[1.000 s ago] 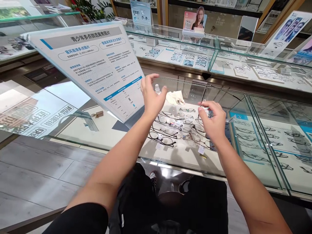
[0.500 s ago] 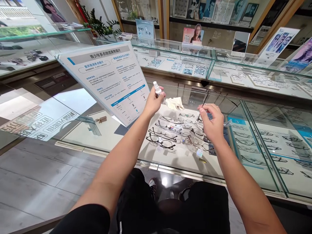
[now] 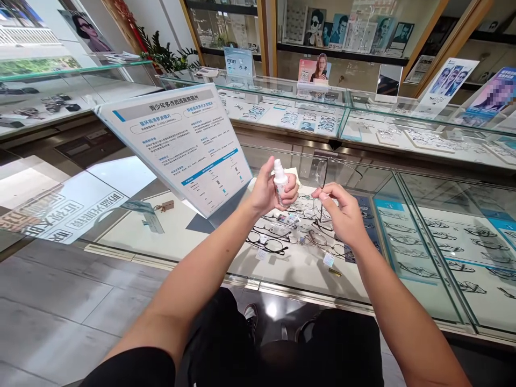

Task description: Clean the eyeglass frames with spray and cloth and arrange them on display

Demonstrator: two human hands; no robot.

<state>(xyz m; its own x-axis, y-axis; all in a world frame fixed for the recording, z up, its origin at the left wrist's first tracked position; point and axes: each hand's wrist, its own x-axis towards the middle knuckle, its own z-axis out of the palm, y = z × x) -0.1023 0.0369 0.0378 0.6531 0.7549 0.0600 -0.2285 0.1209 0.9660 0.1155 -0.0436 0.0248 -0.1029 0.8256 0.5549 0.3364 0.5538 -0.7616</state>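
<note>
My left hand (image 3: pixel 269 192) is closed around a small white spray bottle (image 3: pixel 279 181), held upright above the glass counter (image 3: pixel 133 226). Its nozzle faces the thin dark-framed glasses (image 3: pixel 322 174) that my right hand (image 3: pixel 342 214) pinches by the frame and holds up just to the right. The two hands are close together, about a bottle's width apart. Below them, inside the display case, lie rows of eyeglass frames (image 3: pixel 268 243) with small price tags. A pale cleaning cloth (image 3: pixel 294 173) shows partly behind the bottle.
A tilted information board (image 3: pixel 177 141) with printed text stands on the counter to the left of my hands. A small key tag (image 3: pixel 164 206) lies under it. More glass cases with glasses (image 3: pixel 306 115) run across the back, with posters and a mirror (image 3: pixel 387 83).
My left hand took the spray bottle off the counter and brought it toward me. My right hand lifted the glasses off the glass top up beside the bottle.
</note>
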